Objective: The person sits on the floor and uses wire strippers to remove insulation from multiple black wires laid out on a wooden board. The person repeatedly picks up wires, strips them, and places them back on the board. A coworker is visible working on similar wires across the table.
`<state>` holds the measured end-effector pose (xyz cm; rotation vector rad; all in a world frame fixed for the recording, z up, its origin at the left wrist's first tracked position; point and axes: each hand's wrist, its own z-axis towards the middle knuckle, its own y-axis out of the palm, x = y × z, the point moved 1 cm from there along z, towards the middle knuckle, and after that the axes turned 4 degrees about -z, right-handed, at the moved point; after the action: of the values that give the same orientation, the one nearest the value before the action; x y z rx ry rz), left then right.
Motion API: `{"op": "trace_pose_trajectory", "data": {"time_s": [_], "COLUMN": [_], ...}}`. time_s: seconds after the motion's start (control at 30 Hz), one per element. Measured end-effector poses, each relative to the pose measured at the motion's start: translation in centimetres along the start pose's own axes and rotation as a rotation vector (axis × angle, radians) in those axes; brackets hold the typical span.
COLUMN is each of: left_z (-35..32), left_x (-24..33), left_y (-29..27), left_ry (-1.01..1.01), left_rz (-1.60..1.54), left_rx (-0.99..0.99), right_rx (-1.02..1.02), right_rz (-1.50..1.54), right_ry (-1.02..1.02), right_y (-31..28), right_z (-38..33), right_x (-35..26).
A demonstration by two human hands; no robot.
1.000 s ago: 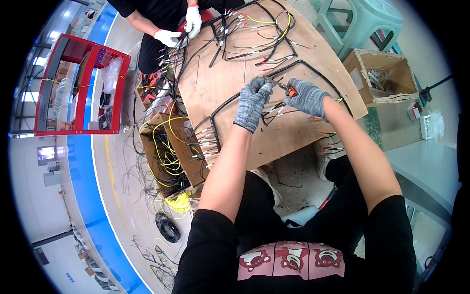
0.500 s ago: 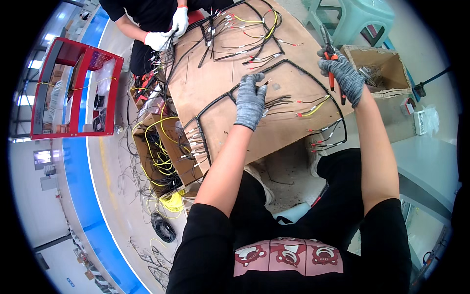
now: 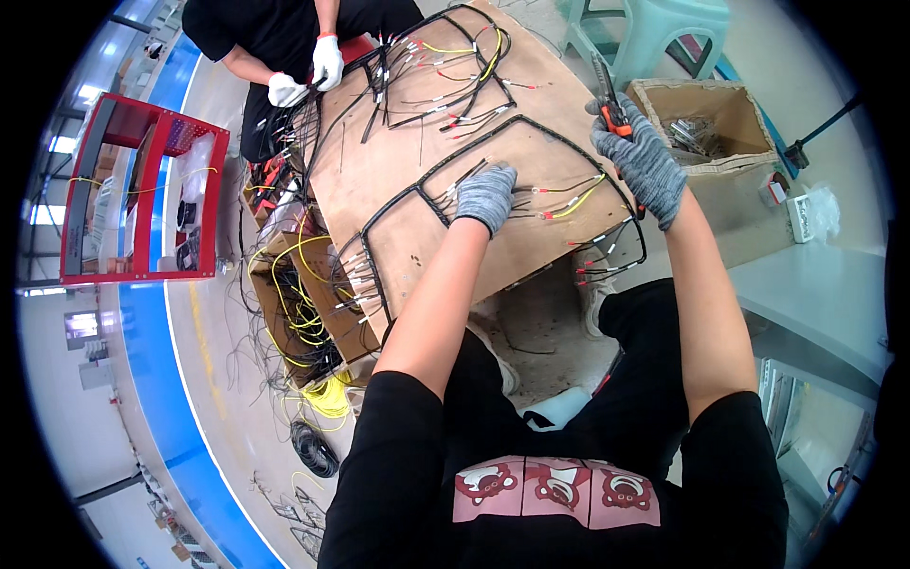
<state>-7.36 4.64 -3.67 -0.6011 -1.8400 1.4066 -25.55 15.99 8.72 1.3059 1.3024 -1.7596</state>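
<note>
Workshop floor, grey with a blue stripe, spreads around a tilted brown board [image 3: 417, 218] that carries black wire harness [image 3: 398, 204] loops with yellow, red and white leads. On the board's near half the left hand [image 3: 485, 194], in a grey knit glove, lies palm down with fingers curled onto the harness wires, pressing them against the wood; whether it pinches a single wire cannot be told. Off the board's right edge the right hand [image 3: 640, 161], also gloved, is raised and closed around the orange handles of pliers [image 3: 607, 90], whose dark tip points up and away. Just beyond that hand stands an open cardboard box [image 3: 749, 156] holding small metal parts, and behind it a pale green stool [image 3: 654, 28]. At the far end of the board a second person in black, wearing white gloves [image 3: 327, 62], handles another bundle of wires. Left of the board sit a box of tangled yellow and black wires [image 3: 308, 322] and, farther left, a red rack [image 3: 142, 204].
</note>
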Motion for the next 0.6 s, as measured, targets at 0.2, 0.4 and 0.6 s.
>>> {"op": "trace_pose_trajectory", "data": {"time_s": [0.2,0.4,0.6], "left_z": [-1.9,-4.3,-5.5], "left_x": [0.3,-0.5,-2.2], "left_y": [-1.4,-1.7,-1.0], "left_ry": [-0.063,-0.069,-0.211], "left_rz": [-0.117,-0.638,-1.189], "left_rx": [0.202,0.506,0.411], "right_rx": [0.085,-0.01,0.033], "right_rz": [0.021,0.224,0.304], "right_ry": [0.026,0.274,0.396], "right_y": [-2.9,-6.3,-5.4], "right_z": [-6.6,-11.0,-11.2], "right_x": [-1.7,2.0,3.4]}}
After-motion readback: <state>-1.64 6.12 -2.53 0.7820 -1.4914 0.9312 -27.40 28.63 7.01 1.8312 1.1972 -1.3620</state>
